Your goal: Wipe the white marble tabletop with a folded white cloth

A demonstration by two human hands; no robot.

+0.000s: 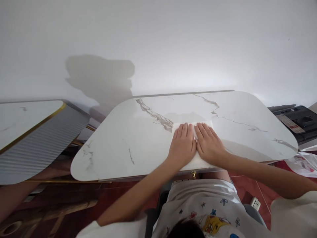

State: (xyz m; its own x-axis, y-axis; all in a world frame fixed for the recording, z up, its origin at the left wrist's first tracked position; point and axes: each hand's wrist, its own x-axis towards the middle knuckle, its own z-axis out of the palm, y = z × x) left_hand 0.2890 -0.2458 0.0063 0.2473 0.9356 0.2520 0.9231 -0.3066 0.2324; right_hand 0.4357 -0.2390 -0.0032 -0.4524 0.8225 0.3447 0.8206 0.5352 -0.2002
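Note:
Both palms press down on a white cloth or paper towel (198,161) that lies flat on a white marble-patterned tabletop (119,138). My left hand (182,143) covers its left part, fingers stretched out and pointing away from me. Beside it my right hand (208,142) rests on the right part, fingers also extended flat. The thumbs meet near the middle. Much of the cloth is hidden under the hands, with its edges showing at the far side and between the wrists.
A small gold knob (193,174) sits under the tabletop's near edge. To the left stands another marble-topped piece with a ribbed grey side (49,145). A black appliance (304,120) is at the right, a white power socket (255,204) on the red floor. A wall (173,43) rises behind.

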